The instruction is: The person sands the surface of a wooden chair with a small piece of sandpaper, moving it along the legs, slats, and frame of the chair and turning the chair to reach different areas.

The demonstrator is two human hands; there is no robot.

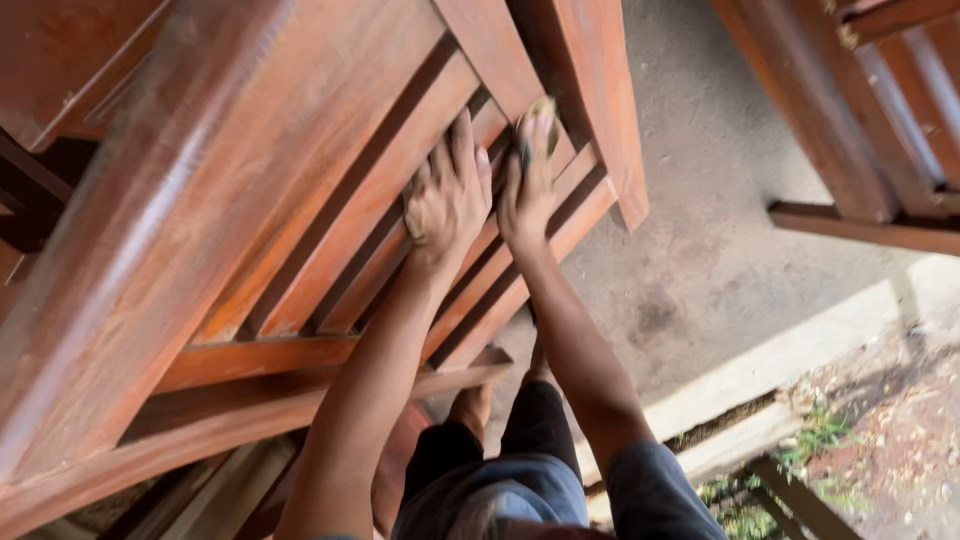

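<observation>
Slatted wooden furniture piece (300,200), reddish-brown, fills the left and centre of the view, tilted above a grey concrete floor (700,250). A second wooden frame (870,130) stands well apart at upper right. Left hand (447,195) lies flat, fingers spread, on the slats. Right hand (527,185), just beside it, presses a small yellowish pad (545,110) against a slat; grip is partly blurred.
</observation>
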